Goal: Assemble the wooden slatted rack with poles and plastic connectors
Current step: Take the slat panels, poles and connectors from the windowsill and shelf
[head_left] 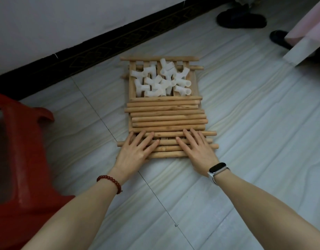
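Domestic interior, likely a home: pale marbled floor tiles (246, 123) meet a white wall (47, 24) with black patterned skirting (101, 49) at 11 o'clock, a red plastic stool (20, 159) at 8 o'clock, dark slippers (241, 18) at 1 o'clock.

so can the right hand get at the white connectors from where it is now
Probably yes. The right hand lies flat on the near poles, holding nothing, and the connectors sit uncovered in a heap on the slats further out. Nothing stands between them; it would only have to stretch forward over the poles.
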A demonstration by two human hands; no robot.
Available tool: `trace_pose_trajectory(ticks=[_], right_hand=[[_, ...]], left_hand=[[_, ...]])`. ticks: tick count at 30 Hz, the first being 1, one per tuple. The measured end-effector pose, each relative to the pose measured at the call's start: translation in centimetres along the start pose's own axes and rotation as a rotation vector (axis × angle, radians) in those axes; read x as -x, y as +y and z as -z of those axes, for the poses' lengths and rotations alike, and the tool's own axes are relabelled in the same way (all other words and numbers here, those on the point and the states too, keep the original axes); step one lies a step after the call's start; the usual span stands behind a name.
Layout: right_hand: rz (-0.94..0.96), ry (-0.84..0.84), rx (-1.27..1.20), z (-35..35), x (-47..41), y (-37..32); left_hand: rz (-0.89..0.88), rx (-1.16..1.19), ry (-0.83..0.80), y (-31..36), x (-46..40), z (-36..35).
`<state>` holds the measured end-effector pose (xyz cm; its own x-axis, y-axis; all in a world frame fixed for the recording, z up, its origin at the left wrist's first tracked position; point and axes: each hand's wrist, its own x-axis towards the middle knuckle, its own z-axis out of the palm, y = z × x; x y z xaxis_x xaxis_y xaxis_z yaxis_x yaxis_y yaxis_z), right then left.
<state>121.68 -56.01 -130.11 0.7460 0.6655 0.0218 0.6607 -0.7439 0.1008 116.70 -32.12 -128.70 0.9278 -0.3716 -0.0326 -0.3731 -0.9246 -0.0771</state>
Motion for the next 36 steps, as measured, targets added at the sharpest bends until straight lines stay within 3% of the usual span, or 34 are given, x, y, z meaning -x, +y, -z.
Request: trace_pose_trajectory(ticks=[2,9,12,17,22,27,31,36], right_hand=[[0.01,-0.068,-0.057,-0.2,0.4,0.5],[-0.101,-0.493,-0.199,1.9,-0.1,-0.2],[-0.166,-0.636,-0.323,7.1,-0.7,-1.2],[-0.226,-0.671,-0.501,20.9,-2.2,-1.9],[-0.351,-0.65,-0.675,36.2,-4.0,-2.9],[-0.254,-0.54,-0.825,55.9,-8.2,-5.9],[-0.115,-0.408,-0.955,69.4,-10.5,-10.9],[0.234,-0.399,-0.975,83.9,-9.4,-22.5]], left_hand=[[0.008,0.02,-0.034,0.1,0.0,-0.8],[0.064,0.189,-0.403,0.3,-0.4,0.0],[0.146,0.24,-0.512,0.3,-0.3,5.1],[0.452,0.411,-0.479,-0.7,1.2,19.1],[0.578,0.478,-0.256,-3.6,4.4,35.0],[0.816,0.62,0.085,-8.3,10.8,54.2],[0.995,0.601,0.307,-10.4,18.3,66.7],[1.296,0.497,0.504,-9.3,32.9,79.3]])
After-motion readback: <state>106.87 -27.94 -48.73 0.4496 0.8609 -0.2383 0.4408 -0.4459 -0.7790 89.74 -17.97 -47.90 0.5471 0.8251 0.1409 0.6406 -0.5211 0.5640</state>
